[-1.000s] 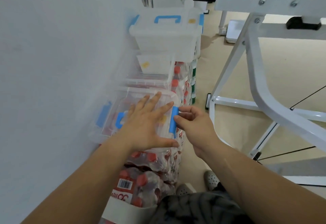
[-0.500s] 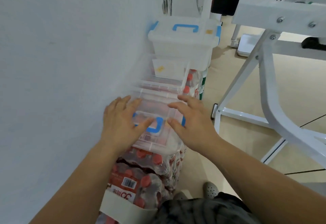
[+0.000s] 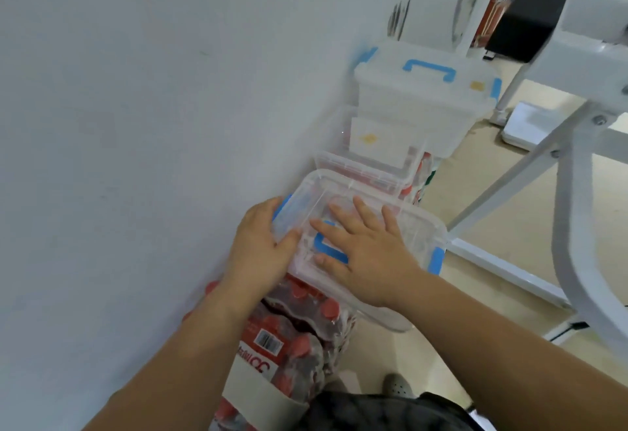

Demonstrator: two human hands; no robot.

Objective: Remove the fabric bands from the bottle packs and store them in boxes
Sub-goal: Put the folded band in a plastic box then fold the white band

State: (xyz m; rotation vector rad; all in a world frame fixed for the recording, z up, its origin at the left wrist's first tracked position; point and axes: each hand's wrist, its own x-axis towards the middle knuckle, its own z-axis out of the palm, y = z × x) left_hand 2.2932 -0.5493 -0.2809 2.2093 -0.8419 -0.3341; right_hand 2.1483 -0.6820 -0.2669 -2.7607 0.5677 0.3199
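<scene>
Three boxes sit in a row: the near box (image 3: 418,237), a second box (image 3: 367,172) and a third box (image 3: 424,101) toward 1 o'clock. The left hand (image 3: 261,254) grips the near box's 9 o'clock edge. The right hand (image 3: 368,260) lies flat on top, fingers spread. One band (image 3: 258,395) wraps a pack (image 3: 299,352) at 6 o'clock.

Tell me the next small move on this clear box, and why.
Probably press the blue latch shut with the left hand: it grips that end of the box, while the right hand lies flat on the lid, steadying it.
</scene>
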